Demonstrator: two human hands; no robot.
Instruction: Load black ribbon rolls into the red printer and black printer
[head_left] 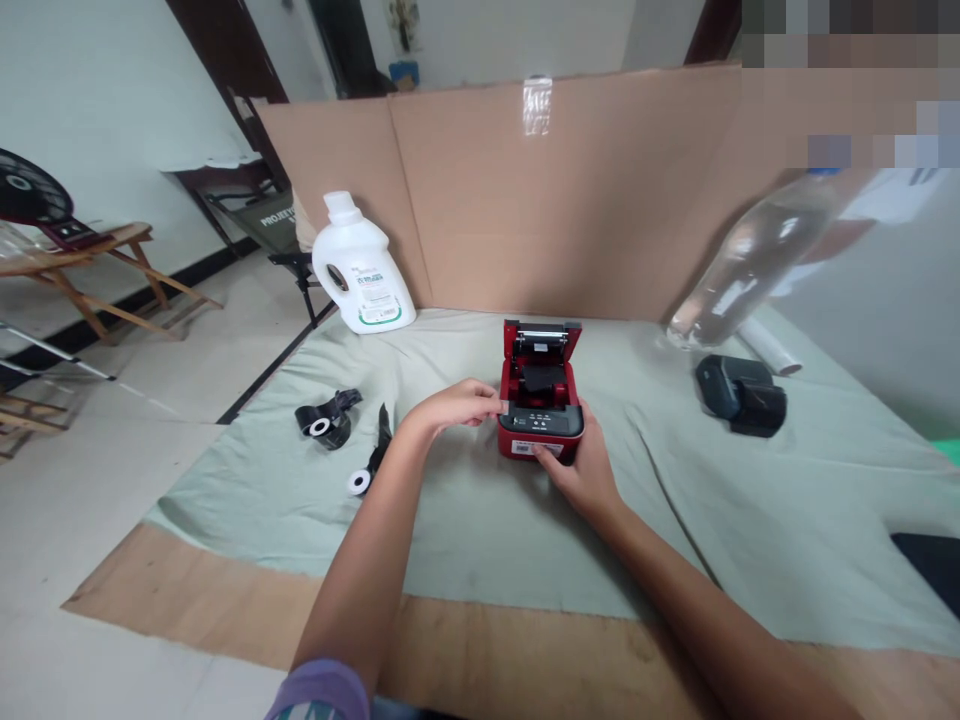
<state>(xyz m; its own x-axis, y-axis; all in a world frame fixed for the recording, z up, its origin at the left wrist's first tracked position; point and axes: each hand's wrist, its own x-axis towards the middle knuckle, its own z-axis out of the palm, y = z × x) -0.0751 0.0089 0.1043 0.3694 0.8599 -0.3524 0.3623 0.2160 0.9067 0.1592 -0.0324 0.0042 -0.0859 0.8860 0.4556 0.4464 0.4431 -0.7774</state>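
A small red and black label printer [540, 440] stands on the cloth before me with its lid [541, 340] raised. Its open bay shows a dark part inside. My right hand [581, 468] grips the printer's right front corner, thumb across the front by a white sticker. At the left side, the closed fingers of my left hand [472, 402] pinch the printer's edge near the front panel; their tips are partly hidden. To the left of my left forearm lie a black ribbon roll with a white core [360, 483] and a second black ribbon roll [322, 420].
A pale green cloth [480, 560] covers the wooden table [210, 560]. Behind stands a cardboard screen [555, 210], with a white jug [364, 270] at its left. At right are a clear bottle [750, 260], a black device [741, 395] and a white roll [770, 347].
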